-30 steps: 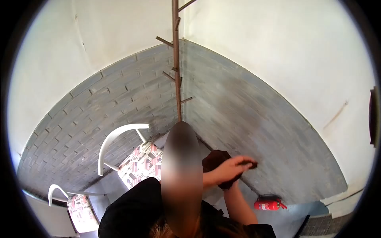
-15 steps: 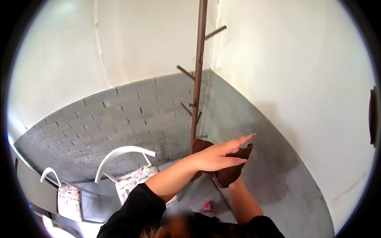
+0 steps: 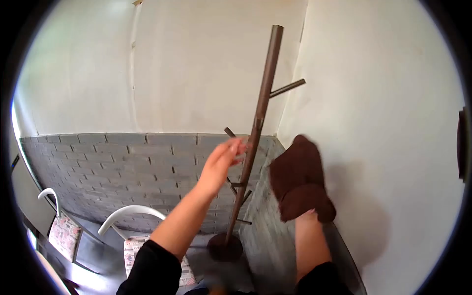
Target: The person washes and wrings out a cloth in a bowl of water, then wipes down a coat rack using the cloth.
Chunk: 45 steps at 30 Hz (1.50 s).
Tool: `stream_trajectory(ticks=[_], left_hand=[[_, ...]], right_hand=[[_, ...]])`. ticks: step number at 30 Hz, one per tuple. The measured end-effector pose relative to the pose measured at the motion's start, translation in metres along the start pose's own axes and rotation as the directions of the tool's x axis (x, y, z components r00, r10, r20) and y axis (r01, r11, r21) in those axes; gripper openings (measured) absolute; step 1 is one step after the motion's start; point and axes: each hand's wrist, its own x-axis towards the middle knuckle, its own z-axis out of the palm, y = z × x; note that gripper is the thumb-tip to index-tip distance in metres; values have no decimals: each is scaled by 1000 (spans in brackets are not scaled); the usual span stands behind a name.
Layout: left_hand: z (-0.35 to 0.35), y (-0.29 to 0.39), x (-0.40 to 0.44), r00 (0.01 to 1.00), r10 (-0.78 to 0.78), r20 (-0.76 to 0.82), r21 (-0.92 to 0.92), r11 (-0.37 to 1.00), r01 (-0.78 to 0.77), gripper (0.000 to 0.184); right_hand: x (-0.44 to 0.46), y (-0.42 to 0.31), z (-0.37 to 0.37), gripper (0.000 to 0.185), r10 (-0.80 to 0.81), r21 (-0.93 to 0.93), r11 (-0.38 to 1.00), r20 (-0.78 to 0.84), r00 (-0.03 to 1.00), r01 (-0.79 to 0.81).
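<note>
In the head view, my right hand [image 3: 310, 216] holds up a soft, dark brown cloth item [image 3: 299, 177], perhaps a hat. The cloth covers most of that hand's fingers. My left hand [image 3: 223, 160] is raised beside the pole of a brown coat rack [image 3: 260, 115], its fingers loosely bent and apart with nothing in them. Whether the fingertips touch the pole or a peg, I cannot tell. The rack stands upright on a round base [image 3: 225, 247], and short pegs [image 3: 287, 88] stick out at several heights. The brown item is to the right of the pole.
Two white-framed chairs with patterned seats, a nearer chair [image 3: 132, 211] and a farther chair [image 3: 65, 236], stand at the lower left. Behind the rack, a grey brick-patterned lower wall [image 3: 108, 172] meets a white right wall [image 3: 383, 123] in a corner.
My hands have parted: the left, earlier lying over the brown item, has moved up and left to the rack. My right hand has raised the item. The view has tilted up.
</note>
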Motion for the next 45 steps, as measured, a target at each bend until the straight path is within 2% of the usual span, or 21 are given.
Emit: stream_trajectory(ticks=[4,7,9,11,13,15,16,18,23,25,27,29,31,33,35,37,38,40,42,43,45], left_hand=[[-8,28,100,998,65,-13,5,998,-65,55],[-5,19,168,968,239,83,176,952,-250,63],[9,7,206,963,229,144,287,921,-262,73],[28,23,208,972,140,189,204,963,-178,77],[39,3,226,957,257,137,241,928,-284,70],[42,-11,234,958,263,116,284,915,-286,64],[45,-15,235,959,271,76,330,901,-281,58],[49,-20,234,949,310,63,336,889,-312,55],[54,-18,229,928,371,44,335,869,-363,50],[52,-20,228,939,338,55,326,883,-337,51],[52,-21,230,921,387,41,324,867,-379,50],[51,-18,230,931,362,51,318,878,-359,49],[53,-18,229,925,377,36,299,880,-370,49],[53,-19,227,924,381,41,329,868,-372,49],[50,-18,229,924,381,39,360,857,-368,49],[53,-21,231,925,377,47,355,860,-368,48],[54,-25,231,926,375,48,352,861,-367,48],[57,-30,233,912,410,7,291,872,-394,47],[58,-40,235,882,472,-2,333,832,-444,48],[57,-35,235,849,529,-12,379,788,-485,49],[56,-29,231,911,410,38,399,830,-390,51]], right_hand=[[82,-46,50,58,-227,-137,959,160,961,249],[137,-84,123,55,-323,-301,857,317,892,418],[163,-101,182,29,-306,-493,730,382,872,472],[196,-105,214,30,-334,-555,639,423,842,532],[217,-108,248,29,-271,-743,445,420,866,499],[238,-104,266,46,-312,-835,285,384,869,472],[261,-101,266,49,-431,-762,111,542,722,638],[293,-99,264,51,-448,-694,-72,664,598,716],[323,-104,283,35,-430,-744,-368,668,607,557],[325,-102,285,36,-459,-788,-315,614,642,528],[331,-104,286,37,-572,-766,-27,539,619,642],[331,-95,288,52,-564,-476,576,356,745,665],[322,-88,285,50,-475,-368,746,290,831,555],[319,-80,275,51,-494,-522,581,384,780,625],[317,-64,263,62,-591,-728,209,439,677,653],[305,-61,258,76,-559,-642,27,625,544,766],[299,-60,254,76,-508,-691,69,596,622,719],[294,-53,247,93,-442,-767,-94,603,664,635],[276,-33,236,108,-470,-782,-260,615,633,566],[280,-25,228,104,-469,-694,-380,715,519,612],[285,-23,223,97,-488,-703,-432,709,510,565]])
